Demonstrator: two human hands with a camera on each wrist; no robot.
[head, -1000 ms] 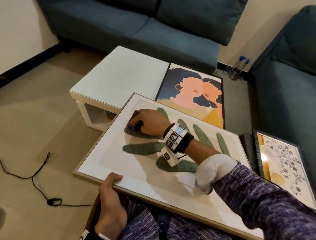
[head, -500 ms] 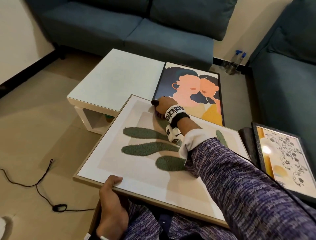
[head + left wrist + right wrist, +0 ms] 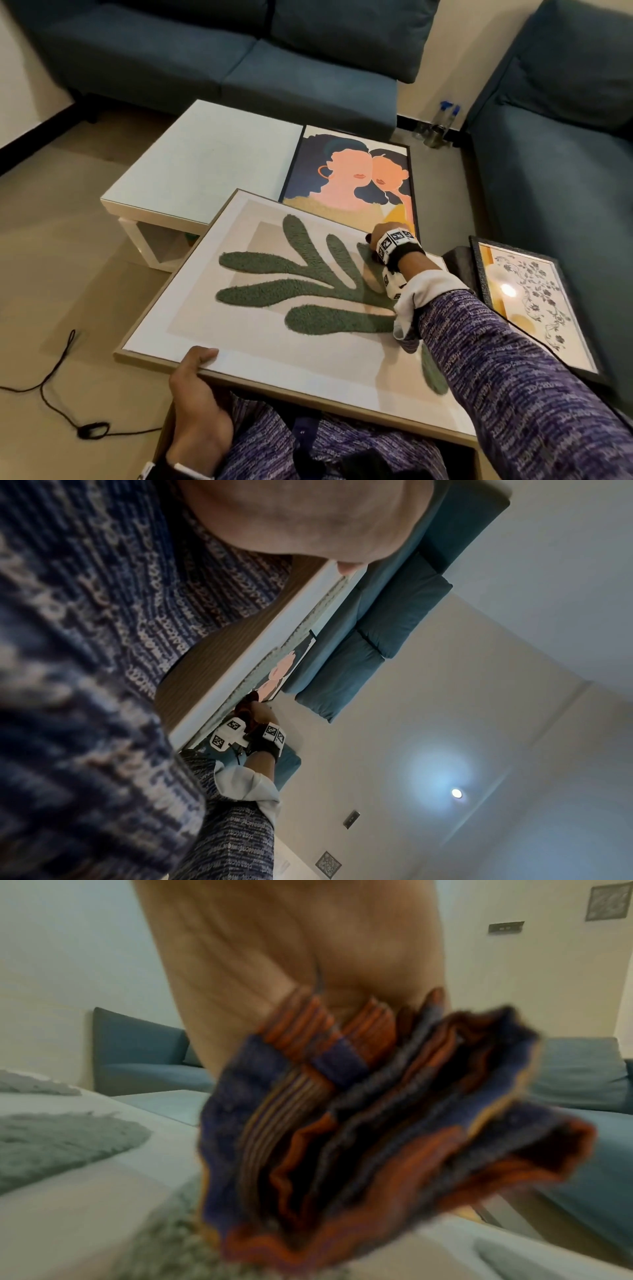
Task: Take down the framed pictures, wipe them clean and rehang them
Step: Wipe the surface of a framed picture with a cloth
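A large framed picture with green tufted leaf shapes lies tilted across my lap. My left hand grips its near left edge, thumb on the front. My right hand holds a bunched cloth, striped blue and orange, and presses it on the picture's far right edge. In the left wrist view the right hand and the picture's edge show from below. A second framed picture of two faces lies on the low table. A third picture with a floral pattern rests at my right.
A white low table stands ahead, with blue sofas behind it and on the right. Two spray bottles stand on the floor between the sofas. A black cable trails on the floor at left.
My right hand has swept the cloth from the picture's left leaves up and across to its far right edge. The left hand has kept its grip on the frame.
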